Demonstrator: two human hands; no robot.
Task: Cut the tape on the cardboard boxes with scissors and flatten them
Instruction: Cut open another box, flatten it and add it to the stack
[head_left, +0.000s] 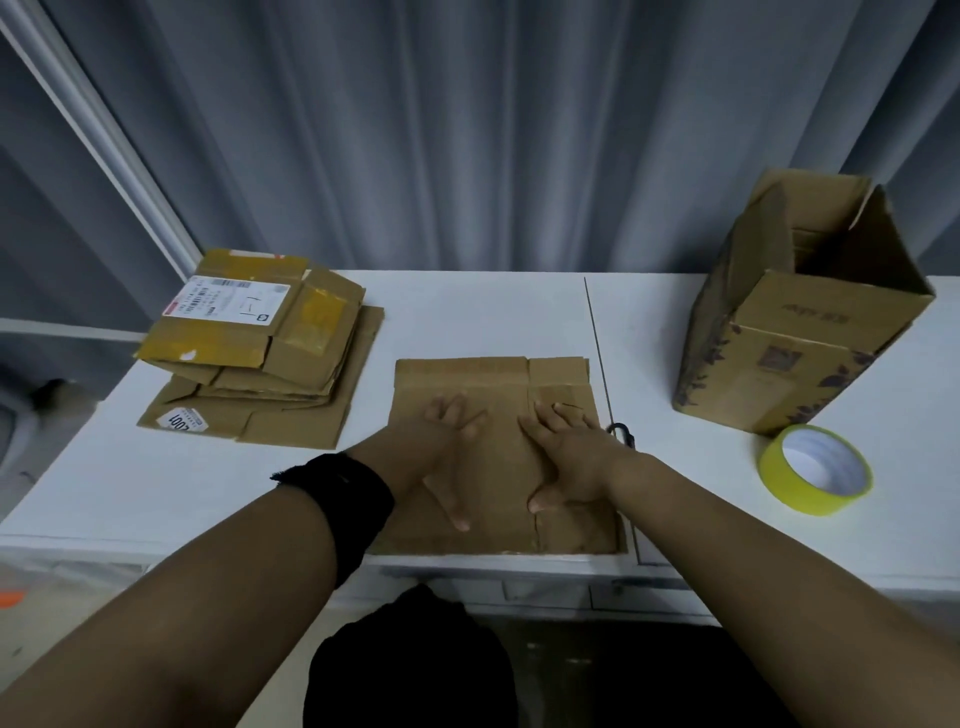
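Observation:
A flattened brown cardboard box (467, 379) lies on the white table (467, 306) in front of me. My left hand (447, 447) and my right hand (563, 457) both rest flat on it, fingers spread, holding nothing. Just past my right hand, a black scissors handle (623, 434) peeks out at the box's right edge; the blades are hidden. A tall brown box (779, 332) stands upright at the right with its top flaps open. A stack of flattened boxes (260, 353) with a shipping label lies at the left.
A roll of yellow tape (815, 470) lies on the table in front of the tall box. Grey curtains (467, 130) hang behind the table. The table's front edge runs just below the flattened box. A black band wraps my left wrist.

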